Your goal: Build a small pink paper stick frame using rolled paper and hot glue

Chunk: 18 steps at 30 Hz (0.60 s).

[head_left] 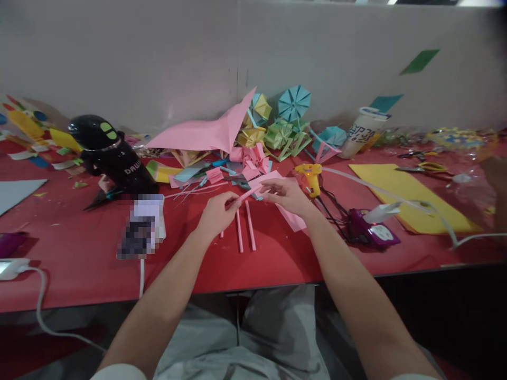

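Between my two hands stretches a thin pink paper strip (249, 194), narrow and perhaps folded or rolled. My left hand (218, 215) pinches its left end between thumb and fingers. At the other end, my right hand (288, 196) has its bent fingers and thumb closed around the strip. Just below lie two slim pink paper sticks (251, 227), side by side on the red table; the tip of another shows beneath my left hand. A flat pink paper sheet (293, 217) is partly covered by my right hand. Pink folded paper pieces (253, 161) are heaped behind.
A yellow glue gun (310, 177) stands right of my hands, its cord near a purple power strip (374, 228). Yellow paper (412, 198) and scissors (428, 168) lie farther right. A black bottle (119, 158), a phone (142, 227), paper umbrellas (295, 103) and a cup (362, 132) surround the workspace.
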Each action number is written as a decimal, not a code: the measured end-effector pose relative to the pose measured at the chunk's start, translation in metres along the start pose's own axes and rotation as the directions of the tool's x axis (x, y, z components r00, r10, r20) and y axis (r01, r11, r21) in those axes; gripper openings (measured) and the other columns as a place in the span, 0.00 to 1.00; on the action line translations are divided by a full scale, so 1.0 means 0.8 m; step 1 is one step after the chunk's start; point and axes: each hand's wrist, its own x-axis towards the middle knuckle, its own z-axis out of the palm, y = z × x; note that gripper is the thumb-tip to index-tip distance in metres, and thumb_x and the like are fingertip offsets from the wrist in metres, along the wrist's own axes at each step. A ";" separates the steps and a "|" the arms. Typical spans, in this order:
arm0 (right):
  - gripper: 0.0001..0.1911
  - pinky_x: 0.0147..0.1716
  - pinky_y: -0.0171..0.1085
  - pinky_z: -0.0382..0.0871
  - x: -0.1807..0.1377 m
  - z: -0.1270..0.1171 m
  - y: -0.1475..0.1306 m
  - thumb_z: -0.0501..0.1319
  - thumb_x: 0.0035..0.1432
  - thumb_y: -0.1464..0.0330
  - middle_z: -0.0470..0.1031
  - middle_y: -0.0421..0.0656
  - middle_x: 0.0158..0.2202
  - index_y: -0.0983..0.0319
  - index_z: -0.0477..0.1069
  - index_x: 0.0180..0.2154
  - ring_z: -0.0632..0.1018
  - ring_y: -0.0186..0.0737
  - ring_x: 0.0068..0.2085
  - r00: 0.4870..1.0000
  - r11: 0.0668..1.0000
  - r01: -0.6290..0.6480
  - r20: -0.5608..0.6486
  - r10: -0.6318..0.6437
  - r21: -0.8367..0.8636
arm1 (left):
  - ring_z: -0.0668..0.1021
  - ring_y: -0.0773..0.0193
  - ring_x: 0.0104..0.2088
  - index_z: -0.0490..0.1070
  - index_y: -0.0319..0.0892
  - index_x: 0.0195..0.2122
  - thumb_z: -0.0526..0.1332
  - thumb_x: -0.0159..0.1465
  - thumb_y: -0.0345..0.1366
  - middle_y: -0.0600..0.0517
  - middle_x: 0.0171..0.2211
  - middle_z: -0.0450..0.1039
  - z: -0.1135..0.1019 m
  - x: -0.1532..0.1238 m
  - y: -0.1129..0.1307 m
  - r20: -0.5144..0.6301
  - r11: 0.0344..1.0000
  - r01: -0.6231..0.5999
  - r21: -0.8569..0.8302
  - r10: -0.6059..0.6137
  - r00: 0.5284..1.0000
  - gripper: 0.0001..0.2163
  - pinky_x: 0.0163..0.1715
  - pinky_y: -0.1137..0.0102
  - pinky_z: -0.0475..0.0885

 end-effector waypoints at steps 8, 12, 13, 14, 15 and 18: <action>0.19 0.37 0.39 0.73 -0.003 0.007 -0.010 0.71 0.48 0.57 0.78 0.43 0.34 0.61 0.75 0.38 0.78 0.37 0.34 0.998 0.994 -0.050 -0.028 0.053 0.100 | 0.78 0.58 0.37 0.76 0.44 0.37 0.58 0.66 0.37 0.49 0.36 0.80 -0.003 -0.001 0.011 0.083 0.999 0.008 0.037 -0.011 0.997 0.08 0.39 0.67 0.69; 0.18 0.34 0.37 0.71 -0.004 0.010 -0.014 0.70 0.49 0.56 0.76 0.42 0.31 0.62 0.72 0.34 0.76 0.35 0.32 0.999 0.993 -0.030 -0.035 0.034 0.116 | 0.78 0.58 0.39 0.75 0.43 0.42 0.55 0.67 0.37 0.48 0.39 0.79 -0.002 -0.002 0.014 0.139 0.997 -0.029 0.069 0.019 0.990 0.10 0.41 0.66 0.69; 0.18 0.34 0.37 0.71 -0.004 0.010 -0.014 0.70 0.49 0.56 0.76 0.42 0.31 0.62 0.72 0.34 0.76 0.35 0.31 0.999 0.992 -0.027 -0.038 0.032 0.123 | 0.78 0.57 0.39 0.75 0.43 0.43 0.55 0.68 0.38 0.47 0.40 0.79 -0.001 -0.003 0.014 0.148 0.996 -0.045 0.076 0.033 0.988 0.11 0.41 0.65 0.69; 0.18 0.34 0.37 0.70 -0.004 0.011 -0.014 0.70 0.49 0.56 0.75 0.41 0.31 0.62 0.71 0.34 0.76 0.35 0.31 0.999 0.992 -0.026 -0.040 0.031 0.126 | 0.78 0.57 0.40 0.75 0.43 0.43 0.54 0.68 0.39 0.47 0.41 0.78 0.000 -0.003 0.014 0.153 0.995 -0.059 0.079 0.046 0.987 0.11 0.42 0.65 0.69; 0.18 0.34 0.37 0.70 -0.004 0.011 -0.015 0.70 0.49 0.56 0.75 0.41 0.31 0.62 0.71 0.34 0.75 0.35 0.31 0.999 0.992 -0.027 -0.042 0.032 0.125 | 0.78 0.57 0.41 0.75 0.43 0.44 0.54 0.68 0.39 0.47 0.41 0.78 0.000 -0.004 0.014 0.156 0.994 -0.070 0.079 0.057 0.986 0.11 0.43 0.65 0.69; 0.18 0.33 0.36 0.69 -0.004 0.014 -0.016 0.70 0.49 0.56 0.74 0.40 0.30 0.62 0.71 0.34 0.74 0.34 0.30 0.998 0.994 -0.030 -0.044 0.034 0.104 | 0.78 0.57 0.41 0.74 0.42 0.44 0.56 0.68 0.41 0.47 0.42 0.78 0.001 -0.005 0.016 0.168 0.994 -0.080 0.075 0.066 0.984 0.12 0.44 0.65 0.69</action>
